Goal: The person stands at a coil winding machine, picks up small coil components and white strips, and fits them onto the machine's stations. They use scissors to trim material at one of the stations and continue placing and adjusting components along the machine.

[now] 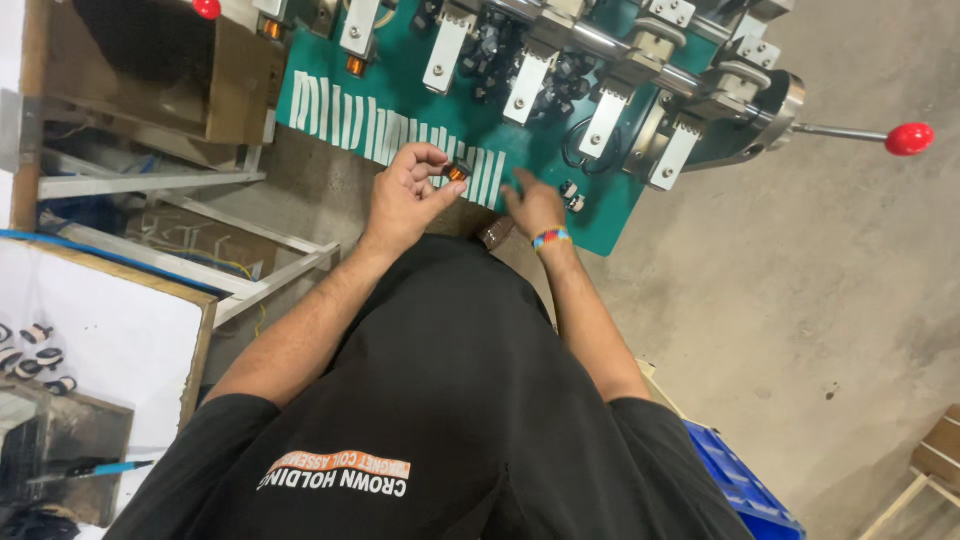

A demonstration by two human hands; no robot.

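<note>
Coil pinched over the green bench

Left hand [405,195] pinches a small copper coil [458,172] at frame centre, above white strips [370,125]; right hand [533,205] lies flat, fingers together, on the green table [600,215], fingertips hard to make out; blue crate [745,490], lower right, is cut off

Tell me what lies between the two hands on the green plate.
Head view: white strips on the green plate lie between the left hand, pinching a small copper coil, and the right hand.

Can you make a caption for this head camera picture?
Left hand pinches a small copper coil over a green machine table.
</note>
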